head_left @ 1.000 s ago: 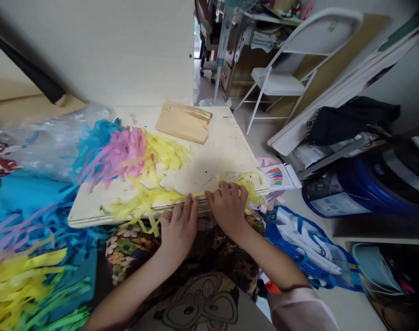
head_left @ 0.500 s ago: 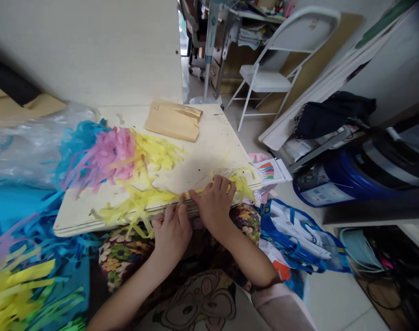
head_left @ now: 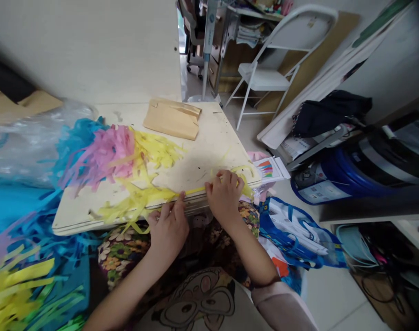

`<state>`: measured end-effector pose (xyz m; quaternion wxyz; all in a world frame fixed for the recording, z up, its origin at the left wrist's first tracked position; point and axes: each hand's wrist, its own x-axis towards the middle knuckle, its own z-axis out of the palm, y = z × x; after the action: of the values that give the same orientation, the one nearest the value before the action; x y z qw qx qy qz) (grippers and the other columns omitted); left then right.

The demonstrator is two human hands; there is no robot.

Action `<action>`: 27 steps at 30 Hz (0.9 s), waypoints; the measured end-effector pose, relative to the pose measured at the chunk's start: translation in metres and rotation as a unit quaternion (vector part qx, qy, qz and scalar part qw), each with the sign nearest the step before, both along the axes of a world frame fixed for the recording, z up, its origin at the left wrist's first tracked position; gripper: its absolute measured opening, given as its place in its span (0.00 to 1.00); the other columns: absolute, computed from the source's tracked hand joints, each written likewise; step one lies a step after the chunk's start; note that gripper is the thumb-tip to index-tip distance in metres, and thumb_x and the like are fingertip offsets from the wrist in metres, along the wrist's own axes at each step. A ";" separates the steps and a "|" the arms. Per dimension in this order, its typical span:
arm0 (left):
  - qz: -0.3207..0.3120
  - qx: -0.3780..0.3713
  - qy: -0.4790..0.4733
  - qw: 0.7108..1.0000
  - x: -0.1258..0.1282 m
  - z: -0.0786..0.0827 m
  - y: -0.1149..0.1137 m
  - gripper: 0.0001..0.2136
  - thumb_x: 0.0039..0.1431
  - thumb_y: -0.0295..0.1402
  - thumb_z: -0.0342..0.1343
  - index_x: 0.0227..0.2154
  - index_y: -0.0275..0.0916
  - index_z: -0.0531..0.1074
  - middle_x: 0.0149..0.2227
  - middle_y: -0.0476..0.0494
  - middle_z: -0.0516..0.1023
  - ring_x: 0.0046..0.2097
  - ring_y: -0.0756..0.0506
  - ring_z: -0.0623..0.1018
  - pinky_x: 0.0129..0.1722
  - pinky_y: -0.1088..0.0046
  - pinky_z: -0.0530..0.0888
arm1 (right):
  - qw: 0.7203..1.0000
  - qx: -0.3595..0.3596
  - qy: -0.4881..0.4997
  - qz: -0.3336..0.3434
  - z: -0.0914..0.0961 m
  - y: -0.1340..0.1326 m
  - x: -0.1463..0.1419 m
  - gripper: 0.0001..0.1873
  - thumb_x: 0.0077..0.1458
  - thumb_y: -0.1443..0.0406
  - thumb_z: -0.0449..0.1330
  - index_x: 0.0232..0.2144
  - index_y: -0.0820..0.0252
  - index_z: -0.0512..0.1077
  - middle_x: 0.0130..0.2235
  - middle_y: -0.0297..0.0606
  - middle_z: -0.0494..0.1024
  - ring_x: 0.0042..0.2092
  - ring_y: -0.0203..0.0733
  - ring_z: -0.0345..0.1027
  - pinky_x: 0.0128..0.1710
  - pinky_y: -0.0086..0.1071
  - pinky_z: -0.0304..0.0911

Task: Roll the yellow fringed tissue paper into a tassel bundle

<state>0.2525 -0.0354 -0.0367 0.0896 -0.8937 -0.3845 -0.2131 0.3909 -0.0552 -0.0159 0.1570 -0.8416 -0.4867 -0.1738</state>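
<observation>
A yellow tissue-paper tassel lies along the near edge of the wooden board, its middle twisted into a thin band. My left hand pinches the left end of the band at the board's edge, the fringe spreading out to its left. Closed over the right part of the band is my right hand, with more yellow fringe showing beyond its fingers. Between my hands a short stretch of band shows. What lies under the right fingers is hidden.
A pink tassel, a blue tassel and a flat brown paper packet rest on the board. Fringed paper heaps up at the left. On the right are a blue bag, a white folding chair and a blue bucket.
My right hand has slid to the right along the yellow band, away from my left hand, and more band shows between them. My left hand stays nearly in place.
</observation>
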 end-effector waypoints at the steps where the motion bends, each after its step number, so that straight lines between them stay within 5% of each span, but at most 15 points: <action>1: -0.001 -0.002 -0.001 1.000 0.000 0.000 0.000 0.16 0.52 0.24 0.41 0.44 0.31 0.62 0.27 0.43 0.75 0.30 0.46 0.70 0.29 0.67 0.51 | 1.000 -0.003 0.001 -0.002 0.000 0.000 0.002 0.07 0.46 0.66 0.53 0.26 0.65 0.69 0.36 0.41 0.68 0.39 0.45 0.54 0.41 0.40 0.46; 18: -0.026 0.049 -0.014 0.998 0.000 0.007 0.006 0.13 0.51 0.26 0.45 0.40 0.32 0.65 0.23 0.47 0.73 0.28 0.47 0.69 0.29 0.68 0.52 | 0.999 0.040 0.011 0.025 -0.008 -0.002 0.013 0.04 0.46 0.68 0.53 0.28 0.60 0.67 0.37 0.41 0.66 0.40 0.44 0.55 0.40 0.39 0.46; 23: -0.022 0.019 -0.005 1.000 0.002 0.013 0.010 0.10 0.53 0.28 0.45 0.36 0.34 0.67 0.22 0.46 0.73 0.28 0.46 0.68 0.30 0.67 0.52 | 0.994 0.055 -0.017 0.098 -0.012 -0.002 0.017 0.05 0.45 0.71 0.53 0.26 0.58 0.68 0.36 0.37 0.68 0.40 0.40 0.56 0.43 0.39 0.45; 27: -0.050 0.011 -0.011 0.999 0.003 0.012 0.014 0.09 0.52 0.26 0.46 0.36 0.37 0.66 0.32 0.45 0.76 0.31 0.46 0.68 0.31 0.66 0.52 | 0.984 0.039 -0.079 0.156 -0.013 -0.004 0.020 0.07 0.45 0.74 0.52 0.22 0.58 0.67 0.31 0.34 0.69 0.38 0.38 0.57 0.45 0.40 0.43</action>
<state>0.2551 -0.0218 -0.0244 0.0843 -0.9083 -0.3379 -0.2318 0.4111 -0.0591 -0.0293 0.1763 -0.7320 -0.6157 -0.2322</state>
